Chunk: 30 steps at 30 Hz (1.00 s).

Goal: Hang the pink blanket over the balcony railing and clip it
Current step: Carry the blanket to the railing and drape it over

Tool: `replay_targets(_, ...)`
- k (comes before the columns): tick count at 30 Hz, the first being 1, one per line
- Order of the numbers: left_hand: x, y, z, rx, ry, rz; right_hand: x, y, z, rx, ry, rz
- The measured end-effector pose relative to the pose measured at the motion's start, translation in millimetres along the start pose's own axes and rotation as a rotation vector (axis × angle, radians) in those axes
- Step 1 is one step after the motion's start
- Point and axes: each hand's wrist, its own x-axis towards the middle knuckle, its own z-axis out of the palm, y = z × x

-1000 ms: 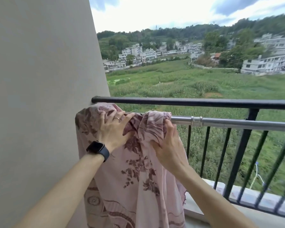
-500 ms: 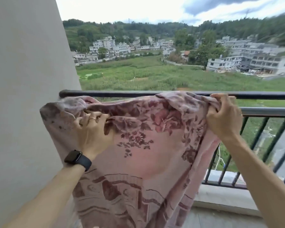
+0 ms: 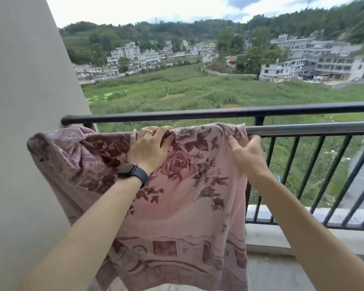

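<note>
Where the pink blanket (image 3: pixel 183 206) hangs folded over the silver bar (image 3: pixel 311 130) of the balcony railing (image 3: pixel 198 113), its near side drops well below the bar and its left end bunches against the wall (image 3: pixel 19 101). The left hand (image 3: pixel 148 150) lies on the top fold, fingers (image 3: pixel 156 131) curled over cloth and bar together. The right hand (image 3: pixel 247 154) holds the blanket's right edge just under the bar, fingers (image 3: pixel 232 141) pinching the cloth. A dark watch (image 3: pixel 130 170) sits on the left wrist.
</note>
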Motion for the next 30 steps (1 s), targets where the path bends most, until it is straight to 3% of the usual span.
replay_targets(2, -0.7, -5.6, -0.3, -0.051, 0.067, -0.002, 10.7, -9.0, -20.2, -0.135, -0.043, -0.151)
replay_targets(6, 2.7, -3.6, -5.9, -0.115, 0.204, -0.01, 33.7, -22.5, -62.6, -0.199, 0.33, -0.386)
replay_targets(8, -3.4, 5.7, -1.5, -0.117, 0.288, -0.014, 37.3, -0.1, -63.5, -0.212, 0.353, -0.358)
replay_targets(12, -36.1, -0.9, 30.7, -0.131, 0.351, -0.088, 29.7, 61.6, -48.6, -0.133, 0.214, -0.161)
replay_targets(18, -25.2, -25.6, 32.2, -0.115, 0.325, -0.063, 70.5, 31.8, -90.0, -0.012, 0.569, -0.162)
replay_targets(23, 6.4, 2.6, 18.2, -0.006, 0.135, 0.046, 83.9, 54.8, -87.2, -0.319, 0.451, -0.07)
replay_targets(26, 26.9, 31.1, 19.5, 0.008, 0.029, 0.086, 72.5, 41.7, -69.8, -0.44, 0.576, -0.34)
replay_targets(27, 35.3, 38.5, 20.3, -0.015, -0.007, 0.059, 71.1, 30.2, -63.9, -0.507, 0.546, -0.452)
replay_targets(30, 57.8, 51.0, 21.2, -0.044, -0.123, -0.052, 75.5, 3.1, -38.7, -0.713, 0.157, -0.584)
